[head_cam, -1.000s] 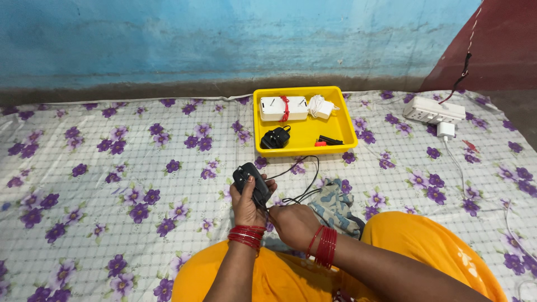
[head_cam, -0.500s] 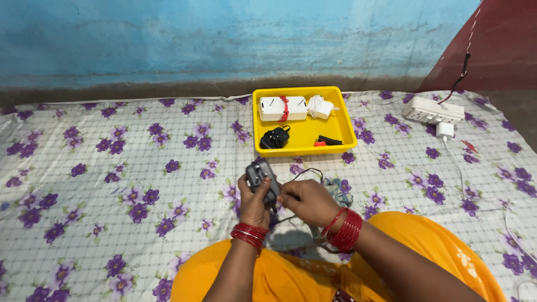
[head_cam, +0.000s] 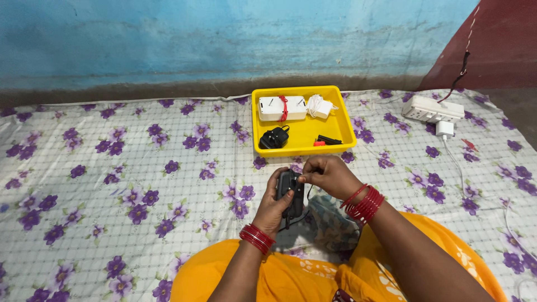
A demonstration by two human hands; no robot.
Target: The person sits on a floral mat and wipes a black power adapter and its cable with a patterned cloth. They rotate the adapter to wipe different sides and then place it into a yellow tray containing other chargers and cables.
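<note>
the left hand (head_cam: 272, 206) gripped a black adapter (head_cam: 291, 193) upright. the right hand (head_cam: 327, 176) pinched its top edge. a yellow tray (head_cam: 305, 134) lay just beyond, on the flowered sheet (head_cam: 112, 184).

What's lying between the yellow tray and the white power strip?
In the head view, only flowered sheet lies between the yellow tray and the white power strip; nothing else sits on that stretch.

One yellow tray (head_cam: 347, 136), two black adapters (head_cam: 273, 138)
</note>
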